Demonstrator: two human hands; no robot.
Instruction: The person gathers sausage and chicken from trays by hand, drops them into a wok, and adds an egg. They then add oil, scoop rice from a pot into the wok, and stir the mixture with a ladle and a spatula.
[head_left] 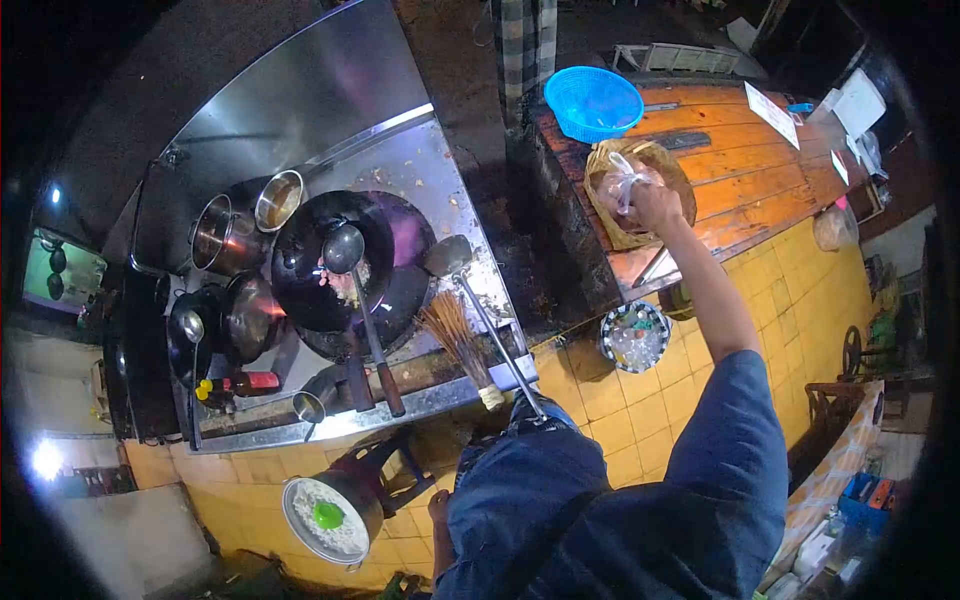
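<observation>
My right hand (pixel 658 208) reaches over the wooden table and is closed on a knotted clear plastic bag (pixel 622 186). The bag sits in a round woven basket (pixel 668 165) lined with brown material. Down beside my body hangs my left hand (pixel 438 508), small in view near the stove's front edge, its fingers partly hidden. On the stove a black wok (pixel 300 262) holds a ladle (pixel 343 248) over some pinkish food. A spatula (pixel 450 256) and a bundled stick brush (pixel 460 340) lie at the stove's right side.
A blue plastic basket (pixel 594 104) stands at the wooden table's (pixel 740 190) far left. Metal pots (pixel 222 238) and a red bottle (pixel 256 382) are on the stove. Below are a pot of rice (pixel 345 530) with a green scoop and a bin (pixel 636 338) on yellow tiles.
</observation>
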